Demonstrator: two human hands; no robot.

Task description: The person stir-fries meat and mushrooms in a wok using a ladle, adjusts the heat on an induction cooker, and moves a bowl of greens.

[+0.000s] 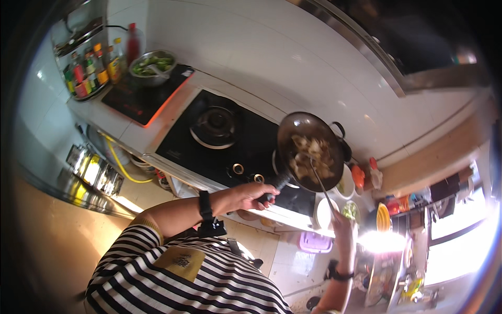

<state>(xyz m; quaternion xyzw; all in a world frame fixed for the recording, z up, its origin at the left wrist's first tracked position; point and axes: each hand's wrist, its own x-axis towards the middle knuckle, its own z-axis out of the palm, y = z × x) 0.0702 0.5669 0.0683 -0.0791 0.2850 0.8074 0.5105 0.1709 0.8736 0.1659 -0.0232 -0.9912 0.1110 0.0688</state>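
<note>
My left hand [257,196] grips the black handle [281,181] of a dark wok [290,131]. The wok is tilted over the right part of a black glass gas hob [196,133]. Browned, sliced-looking food [313,155] lies in the wok; its exact kind is unclear. In my right hand [345,233] is the thin handle of a metal ladle or spatula [321,180], its head down among the food. The burner beneath the wok is mostly hidden. The left burner [216,125] carries no pan.
On an induction cooker [143,104] at the left stands a metal bowl of green vegetables [153,64] with a spoon. Sauce bottles [90,70] fill a corner rack. Right of the hob are a white bowl [323,212] and chopped greens [350,210]. A range hood [376,47] overhangs.
</note>
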